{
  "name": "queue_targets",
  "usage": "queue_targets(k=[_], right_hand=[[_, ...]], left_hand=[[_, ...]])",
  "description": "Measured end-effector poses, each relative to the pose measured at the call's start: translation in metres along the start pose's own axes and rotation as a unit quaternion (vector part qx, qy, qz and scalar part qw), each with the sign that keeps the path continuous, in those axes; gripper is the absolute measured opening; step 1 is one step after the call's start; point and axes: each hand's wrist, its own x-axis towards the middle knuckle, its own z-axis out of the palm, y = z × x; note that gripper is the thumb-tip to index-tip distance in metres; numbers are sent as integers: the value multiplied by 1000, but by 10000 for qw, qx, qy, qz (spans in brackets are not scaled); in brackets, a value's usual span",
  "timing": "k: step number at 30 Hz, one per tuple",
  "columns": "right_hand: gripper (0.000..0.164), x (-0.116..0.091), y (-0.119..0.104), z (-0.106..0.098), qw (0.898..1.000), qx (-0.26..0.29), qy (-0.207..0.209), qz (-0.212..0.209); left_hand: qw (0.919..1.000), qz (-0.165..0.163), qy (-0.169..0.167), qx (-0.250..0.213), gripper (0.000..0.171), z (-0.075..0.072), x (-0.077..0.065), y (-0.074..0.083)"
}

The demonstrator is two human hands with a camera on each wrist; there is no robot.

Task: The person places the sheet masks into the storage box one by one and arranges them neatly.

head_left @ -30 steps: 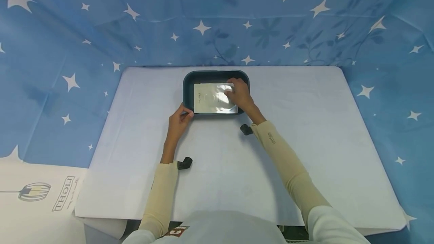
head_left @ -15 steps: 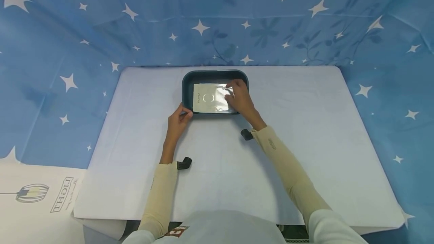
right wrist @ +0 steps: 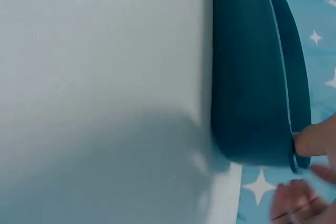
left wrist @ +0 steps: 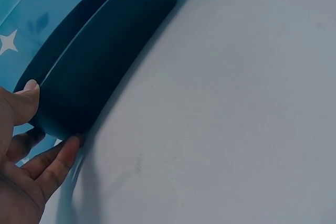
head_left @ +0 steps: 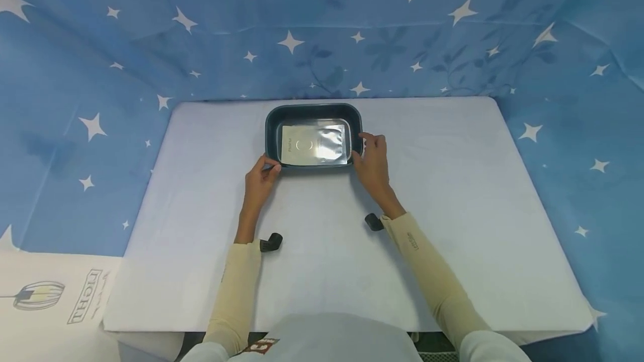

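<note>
A dark teal rectangular tray [head_left: 313,108] with raised walls stands near the table's far edge. Inside it lies a flat packet [head_left: 302,147], cream on the left and shiny silver on the right; a glossy edge shows behind it. My left hand [head_left: 259,183] holds the tray's near left corner. In the left wrist view the thumb [left wrist: 26,100] lies on the rim and the fingers [left wrist: 58,166] reach under the corner. My right hand [head_left: 373,166] is at the tray's right end, its thumb [right wrist: 310,139] on the rim; the lower fingers [right wrist: 296,200] are blurred.
A white-covered table [head_left: 322,261] lies under the tray. Blue star-patterned cloth [head_left: 322,27] hangs behind and at both sides. Printed cream fabric [head_left: 45,317] is at the lower left. Black wrist cameras [head_left: 271,242] stick out from both sleeves.
My right hand has left the packet and moved right and nearer, onto the tray's right end. The packet's silver half is now uncovered. My left hand has kept its place at the corner.
</note>
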Motion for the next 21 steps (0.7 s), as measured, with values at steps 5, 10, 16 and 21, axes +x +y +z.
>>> queue_targets(k=[5, 10, 16, 21], right_hand=[[49, 2, 6, -3, 9972, 291, -522, 454], [39, 4, 5, -4, 9940, 687, -724, 454], [37, 6, 4, -4, 9911, 945, -614, 711], [36, 10, 7, -3, 9896, 1070, -470, 838]], left_hand=[[9999, -31, 99, -14, 25, -2, 2, 1], [9999, -80, 76, -39, 26, 1, 4, 0], [9998, -22, 195, -45, 25, 5, 6, 2], [9995, 132, 248, -120, 23, 9, 13, 4]])
